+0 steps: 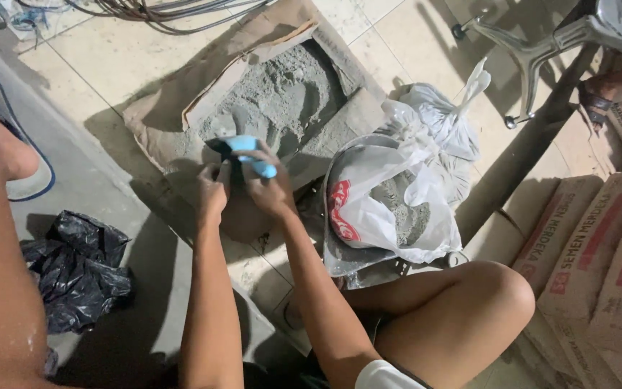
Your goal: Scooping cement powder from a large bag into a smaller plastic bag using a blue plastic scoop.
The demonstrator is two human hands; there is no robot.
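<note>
Right hand gripped a blue-handled scoop angled into grey powder in the torn paper sack just ahead, left hand closed beside it steadying, white plastic bag right of both hands, mouth open

The right hand covers the middle of the blue scoop, so its grip is unclear. The stacked cement sacks run off the right edge; the metal chair base is cut at the top.
</note>
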